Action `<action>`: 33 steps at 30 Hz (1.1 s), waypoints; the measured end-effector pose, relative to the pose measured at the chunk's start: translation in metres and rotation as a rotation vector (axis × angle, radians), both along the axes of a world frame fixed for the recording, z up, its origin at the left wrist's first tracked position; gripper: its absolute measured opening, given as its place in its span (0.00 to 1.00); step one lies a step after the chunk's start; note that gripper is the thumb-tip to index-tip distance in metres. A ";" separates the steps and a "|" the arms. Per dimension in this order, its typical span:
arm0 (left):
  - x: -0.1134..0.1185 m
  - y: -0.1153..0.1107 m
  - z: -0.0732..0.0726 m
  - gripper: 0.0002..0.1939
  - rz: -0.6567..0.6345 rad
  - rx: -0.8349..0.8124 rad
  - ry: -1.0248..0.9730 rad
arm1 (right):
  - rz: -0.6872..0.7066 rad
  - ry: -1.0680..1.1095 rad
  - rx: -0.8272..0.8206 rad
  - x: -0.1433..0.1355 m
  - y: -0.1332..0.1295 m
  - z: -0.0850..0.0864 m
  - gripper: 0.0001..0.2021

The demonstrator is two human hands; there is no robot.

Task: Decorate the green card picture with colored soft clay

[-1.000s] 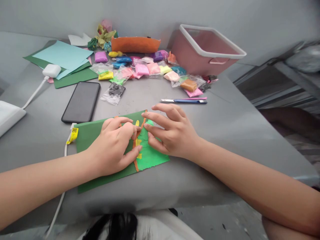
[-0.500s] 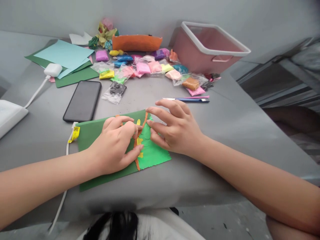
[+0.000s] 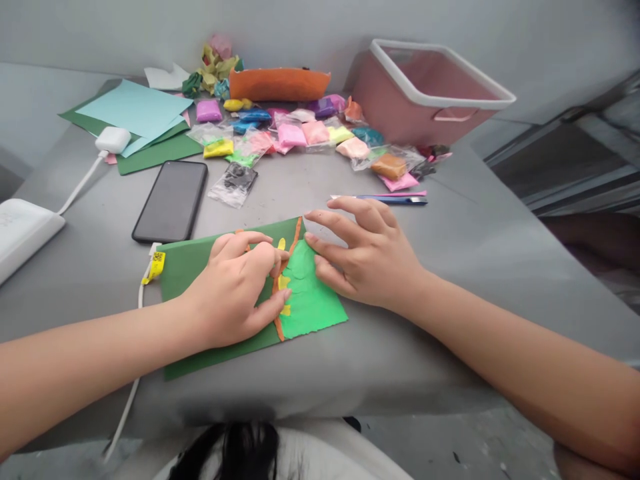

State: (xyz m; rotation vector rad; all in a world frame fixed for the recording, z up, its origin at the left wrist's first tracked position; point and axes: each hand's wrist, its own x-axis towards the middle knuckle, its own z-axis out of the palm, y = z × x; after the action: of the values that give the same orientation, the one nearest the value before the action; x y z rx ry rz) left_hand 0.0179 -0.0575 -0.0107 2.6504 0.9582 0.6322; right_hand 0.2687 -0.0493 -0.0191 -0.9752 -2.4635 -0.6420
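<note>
A dark green card [image 3: 187, 270] lies on the table close to its front edge. Bright green clay [image 3: 314, 303] is spread flat over its right end, bordered by a thin orange clay strip [image 3: 296, 233] with small yellow clay pieces [image 3: 285, 283] beside it. My left hand [image 3: 240, 287] rests on the card, its thumb apart from the bent fingers, the fingertips touching near the orange strip and hiding part of it. At the card's right edge is my right hand [image 3: 363, 257], fingers spread, fingertips by the green clay, holding nothing.
Behind the card lie a phone [image 3: 171, 200], tweezers [image 3: 395, 199] and several bagged clay packets [image 3: 293, 135]. A pink basket [image 3: 400, 107] stands at the back right, with an orange piece [image 3: 280, 85] beside it. Coloured paper sheets [image 3: 135, 107] and a white cable [image 3: 123, 417] are on the left.
My right hand has shifted slightly right, off the upper end of the orange strip, uncovering more green clay. The left hand stays in place on the card. The whole view has moved a little.
</note>
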 end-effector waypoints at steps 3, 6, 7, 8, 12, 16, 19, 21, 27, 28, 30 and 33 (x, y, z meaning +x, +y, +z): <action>0.000 0.001 0.000 0.11 -0.004 0.002 -0.002 | -0.038 0.068 -0.145 0.006 0.003 -0.004 0.13; 0.000 0.002 0.000 0.10 -0.002 0.001 0.000 | -0.048 0.258 -0.334 0.015 0.011 -0.007 0.17; 0.000 0.002 0.000 0.11 -0.002 -0.002 0.002 | -0.037 0.315 -0.370 0.018 0.014 -0.007 0.17; 0.000 0.002 0.001 0.11 -0.003 -0.005 0.002 | -0.011 0.349 -0.391 0.021 0.016 -0.006 0.18; -0.001 0.001 0.002 0.11 -0.006 -0.006 0.000 | 0.187 0.291 -0.419 0.027 0.019 0.000 0.17; -0.002 0.001 0.001 0.12 -0.028 -0.002 -0.018 | 0.262 0.166 -0.467 0.029 0.018 0.003 0.16; -0.003 0.001 -0.001 0.15 -0.080 0.002 0.000 | 0.224 0.164 -0.512 0.029 0.020 0.000 0.16; -0.003 0.001 -0.002 0.16 -0.121 -0.006 0.034 | 0.178 0.182 -0.560 0.030 0.022 -0.003 0.16; -0.003 0.003 -0.001 0.17 -0.238 -0.043 0.135 | 0.054 0.245 -0.668 0.031 0.027 -0.007 0.16; -0.002 0.003 0.000 0.17 -0.248 -0.044 0.137 | 0.044 0.251 -0.680 0.031 0.027 -0.007 0.16; -0.002 0.004 0.000 0.18 -0.264 -0.045 0.139 | 0.031 0.261 -0.697 0.032 0.029 -0.007 0.15; -0.001 0.004 0.000 0.18 -0.271 -0.052 0.137 | 0.018 0.274 -0.709 0.032 0.032 -0.007 0.15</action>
State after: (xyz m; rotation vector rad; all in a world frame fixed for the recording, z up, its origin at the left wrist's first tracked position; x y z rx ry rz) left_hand 0.0164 -0.0537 -0.0105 2.7372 0.6197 0.3634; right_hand 0.3003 -0.0175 -0.0259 -1.1779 -2.4620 0.3958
